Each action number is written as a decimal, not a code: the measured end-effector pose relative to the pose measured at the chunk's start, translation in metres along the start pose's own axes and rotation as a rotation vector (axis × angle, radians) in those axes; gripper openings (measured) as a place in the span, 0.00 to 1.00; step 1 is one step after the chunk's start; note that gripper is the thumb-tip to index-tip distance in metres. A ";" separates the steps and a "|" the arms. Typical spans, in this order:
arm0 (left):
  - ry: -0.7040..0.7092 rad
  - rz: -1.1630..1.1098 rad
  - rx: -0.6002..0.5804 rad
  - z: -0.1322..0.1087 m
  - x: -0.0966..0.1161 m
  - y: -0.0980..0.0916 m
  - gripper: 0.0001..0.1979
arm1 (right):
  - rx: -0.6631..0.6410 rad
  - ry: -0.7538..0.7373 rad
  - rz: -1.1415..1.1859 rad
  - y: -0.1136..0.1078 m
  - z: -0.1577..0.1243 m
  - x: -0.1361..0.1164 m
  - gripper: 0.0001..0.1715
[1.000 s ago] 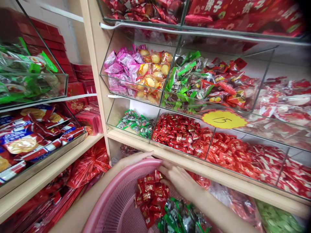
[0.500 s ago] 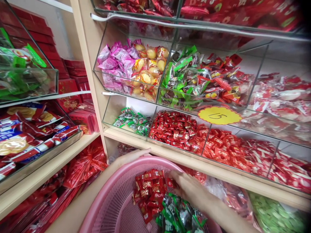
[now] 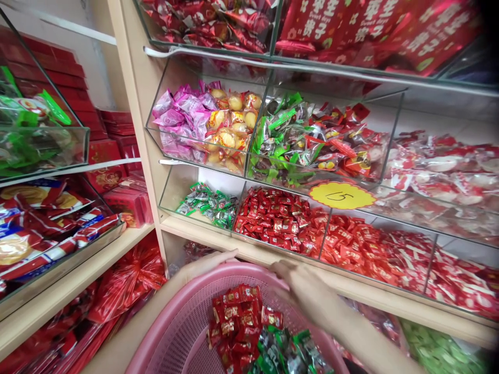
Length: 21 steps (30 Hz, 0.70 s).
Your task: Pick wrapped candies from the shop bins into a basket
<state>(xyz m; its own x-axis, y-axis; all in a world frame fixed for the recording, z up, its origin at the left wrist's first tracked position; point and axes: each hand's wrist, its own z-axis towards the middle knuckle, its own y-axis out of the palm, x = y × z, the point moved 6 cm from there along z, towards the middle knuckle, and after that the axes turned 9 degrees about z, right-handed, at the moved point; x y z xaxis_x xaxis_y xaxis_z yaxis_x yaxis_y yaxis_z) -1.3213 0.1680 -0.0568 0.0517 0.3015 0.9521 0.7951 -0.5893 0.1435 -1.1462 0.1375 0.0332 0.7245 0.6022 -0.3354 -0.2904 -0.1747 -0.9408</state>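
A pink plastic basket (image 3: 171, 317) sits low in the middle, holding a heap of red-wrapped candies (image 3: 237, 322) beside green and dark ones (image 3: 290, 353). My left hand (image 3: 208, 265) grips its far rim at the left, fingers along the edge. Over the rim's right part hangs my right hand (image 3: 294, 285), blurred; its fingers are smeared and I cannot make out anything in them. Beyond the basket, the lower shelf bins hold small green candies (image 3: 210, 205), dark red candies (image 3: 273, 218) and brighter red ones (image 3: 358, 244).
Above, a clear bin holds purple and yellow sweets (image 3: 187, 122), with a yellow price tag (image 3: 342, 195) to the right. A wooden shelf edge (image 3: 335, 278) runs just past the basket. Snack packets (image 3: 50, 218) fill the left shelf; red bags (image 3: 136, 275) lie below.
My right hand has risen from the candies in the basket to the rim. The shelves sit slightly lower and further left in view. My left hand stays on the rim.
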 end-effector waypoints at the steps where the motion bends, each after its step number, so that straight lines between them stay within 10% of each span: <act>1: -0.003 0.011 0.004 0.000 0.001 0.000 0.26 | 0.048 0.000 0.025 -0.016 0.007 0.004 0.08; 7: -0.047 0.031 0.037 -0.003 0.003 0.001 0.27 | 0.163 -0.105 -0.023 -0.071 0.062 0.028 0.08; 21: -0.012 0.086 0.064 -0.004 0.005 -0.003 0.26 | -0.017 -0.022 -0.142 -0.043 0.100 0.037 0.04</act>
<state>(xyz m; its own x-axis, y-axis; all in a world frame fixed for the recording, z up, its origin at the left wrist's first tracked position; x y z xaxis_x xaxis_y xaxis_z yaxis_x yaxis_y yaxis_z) -1.3258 0.1688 -0.0512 0.1280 0.2610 0.9568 0.8243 -0.5645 0.0436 -1.1692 0.2448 0.0656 0.7435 0.6387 -0.1983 -0.1755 -0.0998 -0.9794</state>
